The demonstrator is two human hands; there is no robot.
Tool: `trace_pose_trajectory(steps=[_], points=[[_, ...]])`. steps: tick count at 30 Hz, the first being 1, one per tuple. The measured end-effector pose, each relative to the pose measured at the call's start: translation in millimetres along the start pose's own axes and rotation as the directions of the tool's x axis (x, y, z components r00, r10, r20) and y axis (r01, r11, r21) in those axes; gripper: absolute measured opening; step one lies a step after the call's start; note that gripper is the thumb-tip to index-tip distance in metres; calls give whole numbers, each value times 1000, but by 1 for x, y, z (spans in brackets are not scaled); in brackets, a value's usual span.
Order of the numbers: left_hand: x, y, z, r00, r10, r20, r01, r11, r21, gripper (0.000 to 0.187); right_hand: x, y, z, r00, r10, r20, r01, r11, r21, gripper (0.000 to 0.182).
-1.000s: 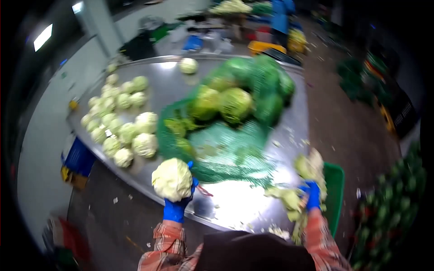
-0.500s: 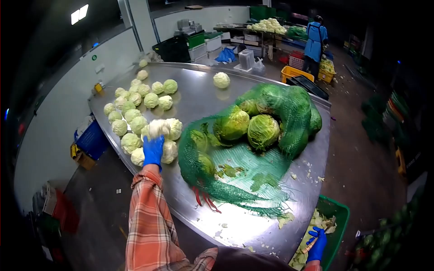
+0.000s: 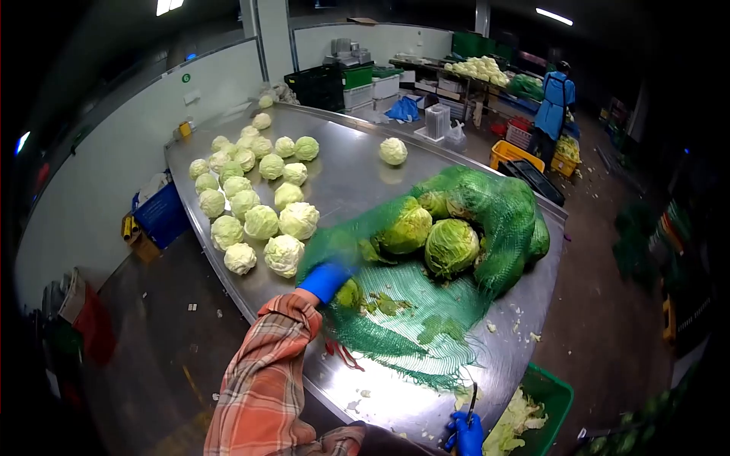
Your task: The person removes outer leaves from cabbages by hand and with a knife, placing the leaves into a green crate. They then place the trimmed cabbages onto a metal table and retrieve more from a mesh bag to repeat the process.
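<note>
My left hand [image 3: 327, 281], in a blue glove, reaches to the left side of a green mesh bag [image 3: 494, 251]. Its fingers are blurred and partly behind the netting, so their grip does not show. Beside it in the bag lies a green cabbage [image 3: 348, 293]; larger leafy cabbages [image 3: 452, 248] sit further in. My right hand [image 3: 465, 436], also gloved in blue, is closed around a knife [image 3: 473, 398] with a thin dark blade pointing up, at the table's near edge. Pale trimmed cabbages [image 3: 261, 221] stand grouped left of the bag.
The metal table [image 3: 346, 163] carries one separate trimmed cabbage [image 3: 393, 151] at the back. A green bin [image 3: 561, 403] with cut leaves stands by the near right edge. Red cords [image 3: 346, 356] and leaf scraps lie near the bag. A person in blue [image 3: 555, 105] stands far off.
My left hand has left the trimmed cabbages and moved right to the mesh bag. My right hand has come left from over the green bin, with the knife. The view has shifted.
</note>
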State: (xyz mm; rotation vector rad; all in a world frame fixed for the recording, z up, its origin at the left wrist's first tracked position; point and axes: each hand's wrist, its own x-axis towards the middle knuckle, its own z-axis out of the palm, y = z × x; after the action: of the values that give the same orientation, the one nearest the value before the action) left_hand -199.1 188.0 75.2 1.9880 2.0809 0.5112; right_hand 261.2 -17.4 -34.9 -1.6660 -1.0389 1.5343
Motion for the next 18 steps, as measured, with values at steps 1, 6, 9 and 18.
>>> trace_pose_trajectory(steps=[1, 6, 9, 18], points=[[-4, -10, -3, 999, -55, 2, 55, 994, -99, 64, -4, -3, 0, 997, 76, 23, -76, 997, 16, 21], [-6, -44, -6, 961, -188, 203, 236, 941, -243, 75, 0, 21, -7, 984, 174, 39, -178, 973, 146, 18], [-20, 10, -17, 945, -83, 317, 136, 979, -149, 59, 1, 17, -6, 989, 140, -37, -132, 977, 167, 19], [-47, 144, 40, 723, 626, 291, -660, 751, 22, 41, 14, 1, -17, 988, -124, -88, 143, 952, 272, 14]])
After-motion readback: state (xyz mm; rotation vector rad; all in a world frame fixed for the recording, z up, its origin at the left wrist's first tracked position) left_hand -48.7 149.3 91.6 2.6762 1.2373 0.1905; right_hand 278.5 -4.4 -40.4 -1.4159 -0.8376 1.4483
